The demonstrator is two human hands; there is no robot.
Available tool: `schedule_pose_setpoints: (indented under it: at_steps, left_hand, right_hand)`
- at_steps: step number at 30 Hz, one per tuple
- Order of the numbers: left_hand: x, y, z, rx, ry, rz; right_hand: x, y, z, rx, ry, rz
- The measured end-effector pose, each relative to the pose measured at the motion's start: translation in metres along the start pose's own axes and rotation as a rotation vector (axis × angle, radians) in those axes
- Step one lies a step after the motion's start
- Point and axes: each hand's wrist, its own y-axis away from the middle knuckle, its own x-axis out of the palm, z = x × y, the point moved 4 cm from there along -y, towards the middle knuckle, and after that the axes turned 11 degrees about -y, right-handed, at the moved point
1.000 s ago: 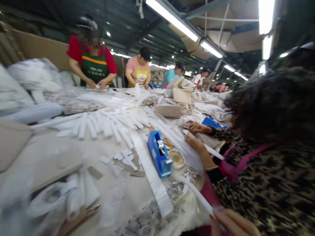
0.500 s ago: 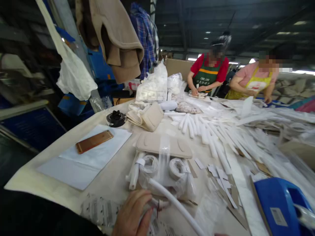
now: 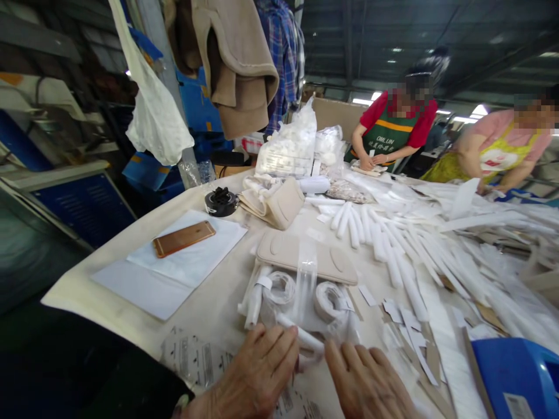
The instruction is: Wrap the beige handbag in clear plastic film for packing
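A short length of white foam tube shows between my two hands. My left hand is closed over its left part, fingers curled down and thumb side inward. At the other end, my right hand has its fingers bent round the tube, and its fingertips are hidden. Just beyond them lies a beige handbag with a strip of clear film across its middle. Two wrapped strap rolls, a left one and a right one, sit at its near side. Printed clear plastic lies under my left hand.
A phone rests on white sheets at left, near a black tape roll. Many white foam tubes spread over the right side, with a blue tool at the front right. Two co-workers stand behind the table.
My right hand has come up from the bottom edge onto the foam tube. My left hand has closed over the tube's other part. The whole view has shifted left, so things appear further right.
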Motion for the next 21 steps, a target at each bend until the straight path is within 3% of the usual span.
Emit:
schedule_pose_setpoints:
  at_steps: [4,10,13,16,21]
  left_hand:
    - [-0.010,0.001,0.019,-0.014,-0.054,0.070]
    - [-0.013,-0.006,0.045,-0.064,-0.124,0.079]
    - [-0.014,-0.018,0.054,0.019,-0.135,0.110]
    - [-0.015,-0.032,0.064,0.124,-0.110,0.139]
    - [-0.011,-0.050,0.076,0.151,-0.049,0.186]
  right_hand:
    - [0.008,-0.011,0.010,0.022,-0.130,-0.010]
    - [-0.011,-0.016,-0.009,0.186,-0.317,0.387]
    - [-0.020,-0.023,-0.011,0.276,-0.346,0.545]
    - [-0.023,-0.029,-0.009,0.328,-0.429,0.592]
    - [-0.023,-0.036,-0.008,0.343,-0.521,0.578]
